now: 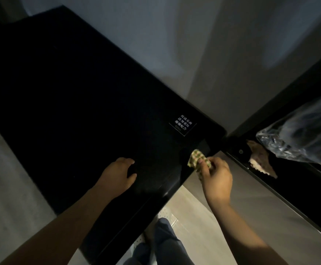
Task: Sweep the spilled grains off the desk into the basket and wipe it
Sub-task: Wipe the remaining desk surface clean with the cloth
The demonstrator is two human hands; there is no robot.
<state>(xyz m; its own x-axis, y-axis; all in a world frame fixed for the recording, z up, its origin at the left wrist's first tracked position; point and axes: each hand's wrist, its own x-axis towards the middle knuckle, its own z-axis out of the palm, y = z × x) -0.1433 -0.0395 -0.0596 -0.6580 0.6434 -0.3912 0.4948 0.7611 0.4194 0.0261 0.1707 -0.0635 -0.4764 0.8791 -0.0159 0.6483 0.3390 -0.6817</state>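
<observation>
The desk (70, 88) has a glossy black top running from the upper left to the lower middle. My left hand (117, 174) rests flat on it near the front edge, fingers curled a little, holding nothing. My right hand (216, 178) is just off the desk's right corner, pinching a small green-and-white checked cloth (197, 158) whose free end touches the desk corner. No grains show on the dark surface in this dim light. A basket with a clear plastic liner (299, 134) stands to the right.
A white-lettered label (182, 124) sits on the desk near its right corner. A black cabinet (289, 184) with a metal rail stands at right, a crumpled brown paper (261, 159) on it. Pale wall behind; tiled floor and my legs (165, 243) below.
</observation>
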